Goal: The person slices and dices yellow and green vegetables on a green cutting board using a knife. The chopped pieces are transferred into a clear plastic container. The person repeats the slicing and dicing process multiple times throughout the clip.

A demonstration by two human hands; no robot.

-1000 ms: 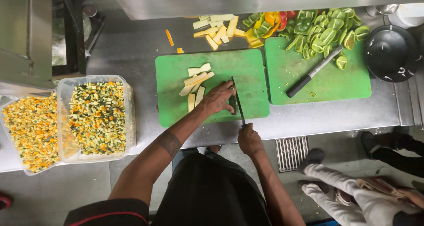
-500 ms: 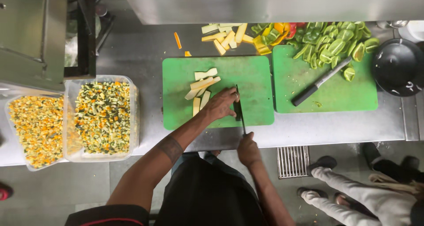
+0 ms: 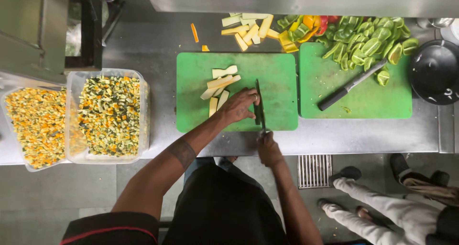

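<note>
The left hand [image 3: 239, 106] lies palm down on the near green board [image 3: 282, 72], fingers curled over something beside the blade; what it pins is hidden under the fingers. The right hand [image 3: 268, 148] is closed around the handle of a knife [image 3: 259, 106] at the board's front edge, the blade running away from the body and standing just right of the left hand's fingertips. Pale yellow strips [image 3: 221, 84] lie on the same board, just left of and behind the left hand, some overlapping. A second green board [image 3: 363, 101] sits to the right, touching or nearly touching the first, with another knife [image 3: 351, 84] lying diagonally on it and green pepper pieces [image 3: 370, 39] heaped at its far edge. More cut strips [image 3: 248, 27] lie on the steel counter [image 3: 143, 39] behind the boards. Two clear tubs [image 3: 109, 116] of diced vegetables stand at the left. A black pan [image 3: 434, 70] sits at far right. Another person's legs [image 3: 377, 206] show on the floor at lower right.
</note>
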